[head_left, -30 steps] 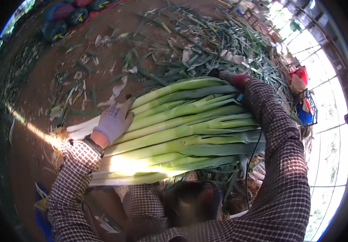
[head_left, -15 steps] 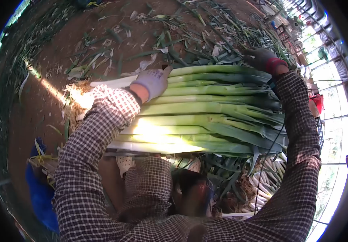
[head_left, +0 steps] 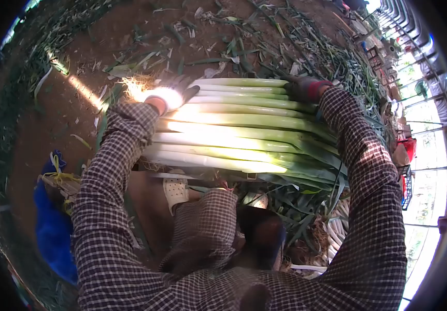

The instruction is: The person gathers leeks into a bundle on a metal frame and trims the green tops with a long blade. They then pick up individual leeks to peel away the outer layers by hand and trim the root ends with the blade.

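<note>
A broad row of leeks [head_left: 233, 122] lies side by side in front of me, white root ends to the left and dark green leaves to the right. At the far left corner of the row, my gloved left hand [head_left: 172, 94] rests over the white stems, its fingers stretched out and apart, strongly lit by sun. Roots show just beyond it. My right hand [head_left: 305, 89], in a dark glove with a red cuff, grips the far leeks where their leaves begin. Its fingers curl over them, partly hidden and a little blurred.
Trimmed leaves [head_left: 233, 49] litter the brown soil beyond the row. A blue cloth bundle [head_left: 52, 228] with yellow ties sits at the lower left. More leeks [head_left: 335, 236] lie at my lower right. A black crate [head_left: 406, 186] stands at the right edge.
My right hand has come left and nearer, from past the far edge onto the leeks. My left hand has slid left towards the root ends. The view has shifted slightly.
</note>
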Tool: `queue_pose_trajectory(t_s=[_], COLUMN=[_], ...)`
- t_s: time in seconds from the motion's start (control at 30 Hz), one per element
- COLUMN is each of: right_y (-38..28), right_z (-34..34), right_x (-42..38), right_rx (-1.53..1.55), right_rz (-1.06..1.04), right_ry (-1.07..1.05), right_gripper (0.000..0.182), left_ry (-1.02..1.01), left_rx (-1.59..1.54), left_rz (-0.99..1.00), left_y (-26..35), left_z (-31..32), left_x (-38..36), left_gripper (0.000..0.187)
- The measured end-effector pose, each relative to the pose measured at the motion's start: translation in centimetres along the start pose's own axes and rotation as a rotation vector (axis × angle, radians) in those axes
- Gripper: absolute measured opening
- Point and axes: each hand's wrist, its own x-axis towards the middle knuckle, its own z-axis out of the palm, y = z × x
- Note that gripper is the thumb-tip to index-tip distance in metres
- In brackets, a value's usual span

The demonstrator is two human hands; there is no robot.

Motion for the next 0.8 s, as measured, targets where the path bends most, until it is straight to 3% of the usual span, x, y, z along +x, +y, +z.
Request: queue_pose_trajectory(t_s=[0.07,0.17,0.2,0.3,0.43,0.57,0.6,0.67,0.8], right_y=[0.2,0.6,0.5,-0.1,2.1,-0.9,-0.3,3.6,0.8], right_z=[1.0,1.9,1.4,0.7,1.8,0.5,0.7,2.2,1.4], right_x=[0.4,-0.7,-0.8,-0.3,3.0,-0.3,0.5,4.2,1.5], right_rx=[0.143,0.476,0.581,0.695,0.695,0.606,0.513,-0.127,0.201], right_rz=[-0.005,0.01,0.011,0.062,0.034,0.112,0.147,-0.394,-0.069], right_ry=[-0.04,-0.055,-0.051,-0.091,-0.121,-0.084,-0.1,0.068,0.019], right_gripper=[0.05,0.046,0.044,0.044,0.045,0.044,0.044,0.045,0.048], left_ry=[0.099,-0.008,0.054,0.079,0.113,-0.074,-0.031,0.05,0.154], left_rx=[0.055,0.371,0.212,0.319,0.221,0.055,0.027,0.048,-0.197], left_rz=[0.031,0.267,0.211,0.319,0.322,0.169,0.151,0.242,0.451], left_y=[-1.3,-1.4,-0.9,-1.3,-2.7,-1.2,-1.2,2.7,14.3], left_z=[2.0,2.0,1.7,1.9,3.4,0.6,1.9,1.9,-1.4], left_x=[-0.5,-1.7,-2.7,-3.3,-1.1,-1.3,-0.2,2.5,4.5], left_gripper=[0.053,0.051,0.041,0.037,0.043,0.058,0.057,0.058,0.067])
